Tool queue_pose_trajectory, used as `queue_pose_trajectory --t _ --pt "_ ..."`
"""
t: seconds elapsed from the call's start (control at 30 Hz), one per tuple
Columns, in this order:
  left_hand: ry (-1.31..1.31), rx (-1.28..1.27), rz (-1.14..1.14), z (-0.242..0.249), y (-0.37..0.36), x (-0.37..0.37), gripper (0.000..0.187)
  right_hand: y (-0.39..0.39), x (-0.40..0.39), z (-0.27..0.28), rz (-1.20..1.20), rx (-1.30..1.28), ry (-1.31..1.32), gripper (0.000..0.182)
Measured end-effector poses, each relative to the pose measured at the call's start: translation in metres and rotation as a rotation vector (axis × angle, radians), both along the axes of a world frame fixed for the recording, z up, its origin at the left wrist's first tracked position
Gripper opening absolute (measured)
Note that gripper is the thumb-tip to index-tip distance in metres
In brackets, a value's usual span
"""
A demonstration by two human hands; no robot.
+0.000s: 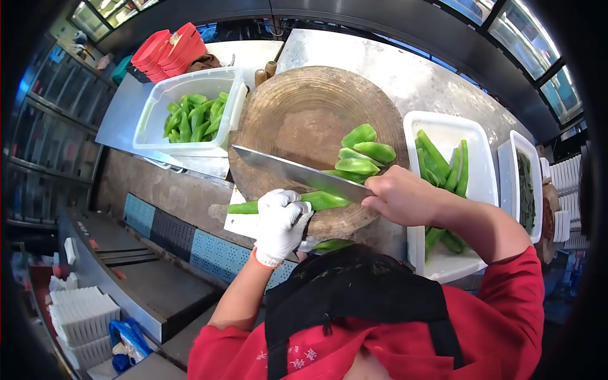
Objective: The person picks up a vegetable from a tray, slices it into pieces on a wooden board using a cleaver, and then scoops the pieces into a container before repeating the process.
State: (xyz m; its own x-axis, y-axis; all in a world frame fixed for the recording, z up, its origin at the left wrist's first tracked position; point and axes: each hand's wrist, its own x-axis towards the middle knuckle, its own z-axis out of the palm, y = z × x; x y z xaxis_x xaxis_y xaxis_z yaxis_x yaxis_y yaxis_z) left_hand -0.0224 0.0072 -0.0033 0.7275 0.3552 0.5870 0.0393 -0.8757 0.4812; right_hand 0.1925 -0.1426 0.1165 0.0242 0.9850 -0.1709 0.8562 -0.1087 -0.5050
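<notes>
My right hand (400, 195) grips the handle end of a cleaver (297, 172), its long blade pointing left across the round wooden chopping block (304, 95). In a white glove, my left hand (280, 221) is closed over a long green vegetable stalk (324, 201) at the block's near edge. One end of the stalk sticks out left of the glove, the other lies close below the blade. Several slant-cut green pieces (358, 166) rest beyond the cleaver. Another bit of green (333, 244) shows at the near rim, close to my apron.
Left of the block, a clear plastic tub (144, 120) holds cut green pieces. A white tray (415, 126) of long green stalks stands to the right, beside a second white tray (506, 158) with dark greens. Red containers (168, 52) are stacked at the back left.
</notes>
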Motion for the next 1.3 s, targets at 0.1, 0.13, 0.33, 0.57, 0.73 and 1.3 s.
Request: queue_pose_trajectory --t 0.1,0.13,0.33,0.57,0.73,1.3 --pt "-0.001 -0.017 -0.018 -0.003 0.001 -0.001 0.02 0.005 -0.007 -0.004 0.023 -0.063 0.072 0.022" --pt "-0.011 -0.014 0.004 -0.004 -0.002 -0.001 0.021 0.01 -0.011 -0.014 0.035 -0.042 0.036 0.021" --pt "0.066 -0.043 -0.061 0.018 0.006 -0.011 0.033 0.039 -0.022 -0.008 -0.054 -0.271 0.05 0.023" --pt "0.3 0.05 -0.049 0.017 0.032 -0.002 0.054 0.024 0.017 -0.01 -0.061 -0.145 0.044 0.029" --pt "0.066 -0.013 -0.012 0.015 0.008 0.026 0.035 0.015 0.017 0.005 -0.15 -0.082 0.045 0.025" --pt "0.11 -0.095 0.042 0.015 0.025 -0.014 0.023 0.019 -0.003 -0.006 -0.03 -0.176 -0.015 0.021"
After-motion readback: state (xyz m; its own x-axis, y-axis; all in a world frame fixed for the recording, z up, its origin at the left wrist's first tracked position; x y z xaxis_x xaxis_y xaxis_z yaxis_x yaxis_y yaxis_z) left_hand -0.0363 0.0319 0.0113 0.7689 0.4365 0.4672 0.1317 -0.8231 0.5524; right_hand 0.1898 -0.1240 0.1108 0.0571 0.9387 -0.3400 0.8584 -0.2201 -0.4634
